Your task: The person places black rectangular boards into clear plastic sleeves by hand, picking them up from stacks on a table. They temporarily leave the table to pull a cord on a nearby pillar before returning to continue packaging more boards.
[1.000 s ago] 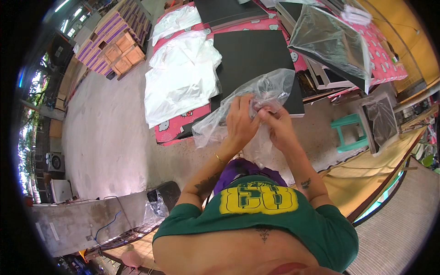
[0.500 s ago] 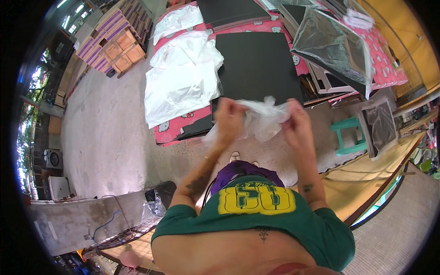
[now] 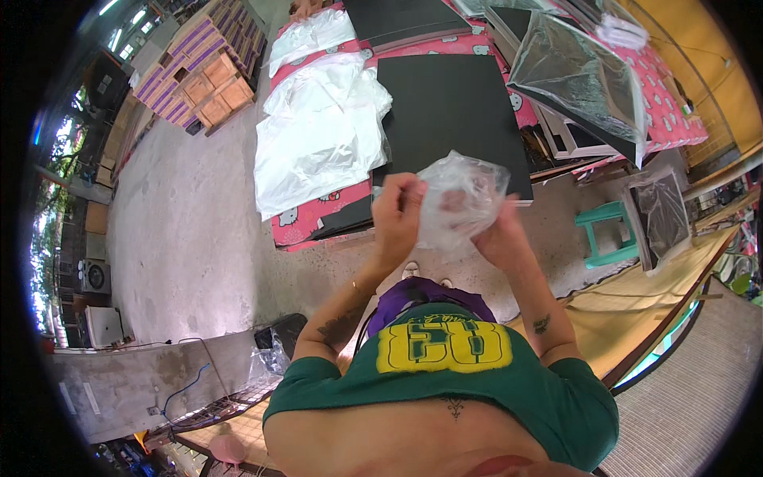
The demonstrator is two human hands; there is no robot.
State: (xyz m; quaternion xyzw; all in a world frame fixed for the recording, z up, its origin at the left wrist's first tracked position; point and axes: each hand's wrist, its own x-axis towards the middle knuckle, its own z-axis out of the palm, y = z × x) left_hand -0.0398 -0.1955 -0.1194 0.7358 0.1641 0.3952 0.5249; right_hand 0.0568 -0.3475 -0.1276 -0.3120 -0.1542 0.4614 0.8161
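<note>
A crumpled clear plastic bag [image 3: 465,191] is stretched between my two hands, above the near end of a stack of flat black panels [image 3: 445,103]. My left hand [image 3: 397,211] pinches the bag's left side, with fingers curled. At the opposite side my right hand [image 3: 501,234] grips the bag; its fingers show blurrily through the film, and I cannot tell whether they are inside or behind it. White plastic bags [image 3: 318,143] lie flat in a pile left of the panels. Both piles rest on a pink patterned table covering [image 3: 298,230].
A plastic-wrapped frame [image 3: 584,83] leans over other frames at the right. Beside a green stool [image 3: 604,234] stands another wrapped panel [image 3: 660,211]. More black panels [image 3: 405,20] lie farther back. Stacked cartons [image 3: 199,63] stand far left. Another person's hand [image 3: 304,9] shows at the top edge.
The bag has gone from a bunched strip to a wider, more spread shape. My right hand has moved slightly down and inward; my left hand stays nearly in place.
</note>
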